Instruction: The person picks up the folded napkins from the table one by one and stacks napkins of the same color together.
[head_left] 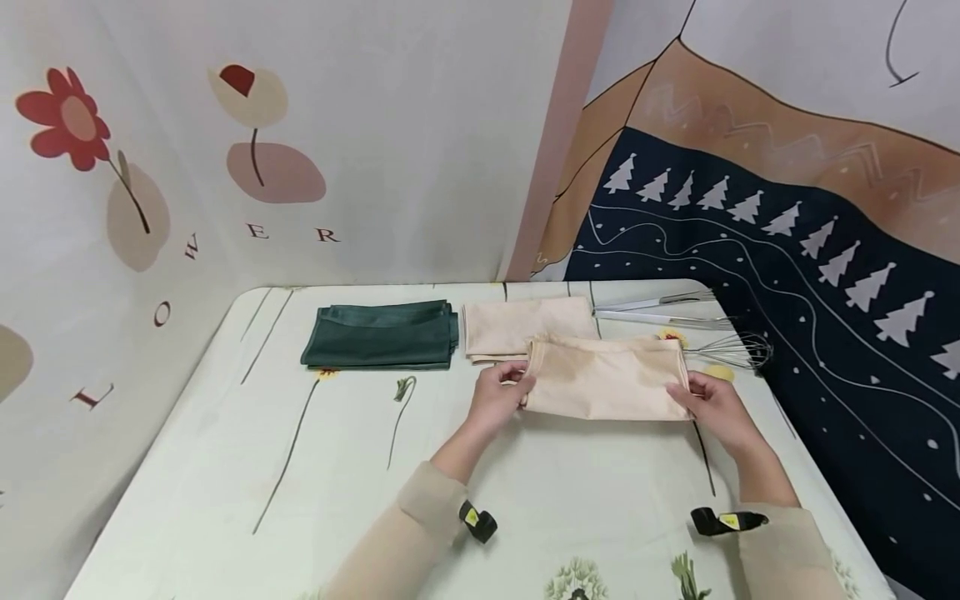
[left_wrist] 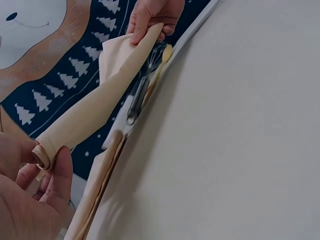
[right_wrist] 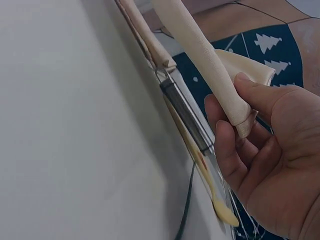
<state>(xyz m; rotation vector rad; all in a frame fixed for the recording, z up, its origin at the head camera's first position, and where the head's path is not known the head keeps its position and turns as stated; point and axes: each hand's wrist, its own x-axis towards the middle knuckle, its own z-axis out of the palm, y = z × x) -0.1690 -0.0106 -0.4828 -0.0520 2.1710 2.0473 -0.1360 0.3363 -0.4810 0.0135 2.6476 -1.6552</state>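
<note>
Both hands hold a folded beige cloth (head_left: 606, 379) up over the table, one at each end. My left hand (head_left: 498, 398) grips its left end between thumb and fingers. At the other end, my right hand (head_left: 712, 408) pinches the lower corner, thumb on the near face. In the left wrist view the cloth (left_wrist: 92, 110) shows several layers curled at its edge. The right wrist view has the fingers behind the cloth (right_wrist: 212, 70). Behind it lies a second folded beige cloth (head_left: 525, 323), partly covered from the head view.
A folded dark green cloth (head_left: 381, 335) lies further left. At the back right are a whisk (head_left: 742, 352), whose handle (right_wrist: 186, 115) shows in the right wrist view, long metal utensils (head_left: 660, 318) and a yellow spoon-like utensil (right_wrist: 225, 212). Printed fabric walls (head_left: 420, 150) stand behind the table.
</note>
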